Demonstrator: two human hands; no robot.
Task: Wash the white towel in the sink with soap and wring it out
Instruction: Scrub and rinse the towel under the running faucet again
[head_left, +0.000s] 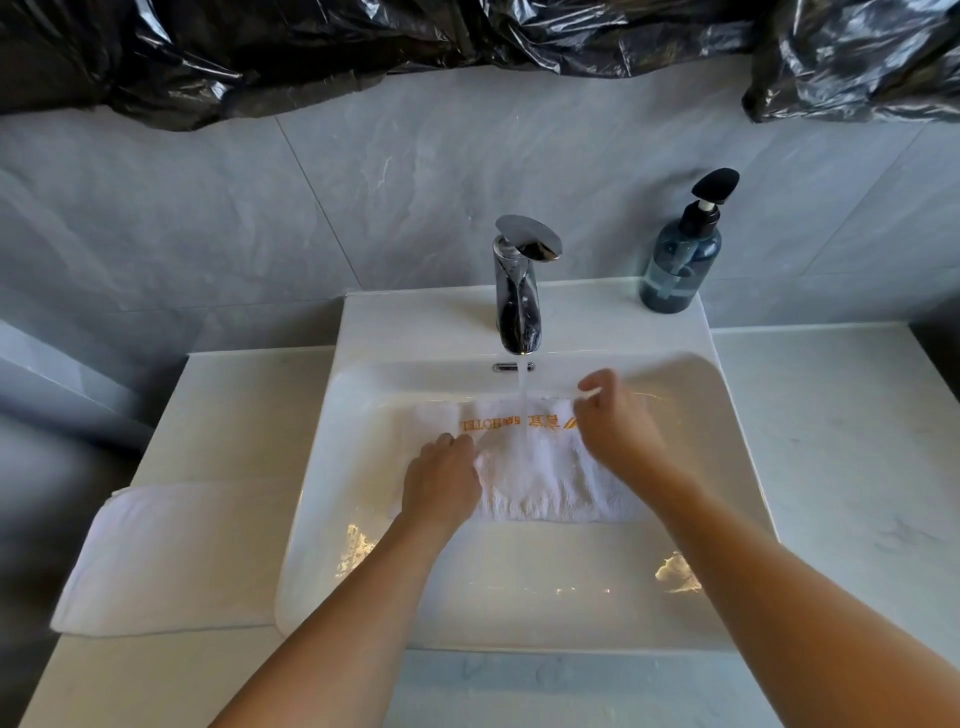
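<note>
A white towel (540, 473) with gold lettering lies spread in the white sink (519, 613), under a stream of water from the chrome faucet (519, 291). My left hand (441, 480) grips the towel's left part, fingers curled into the cloth. My right hand (615, 421) pinches the towel's far right corner, lifting it slightly. A blue soap pump bottle (680, 260) stands at the sink's back right corner, apart from both hands.
A second folded white towel (171, 556) lies on the counter left of the sink, overlapping its rim. White counter (841, 441) extends to the right. Black plastic sheeting (363, 47) hangs above the grey tiled wall.
</note>
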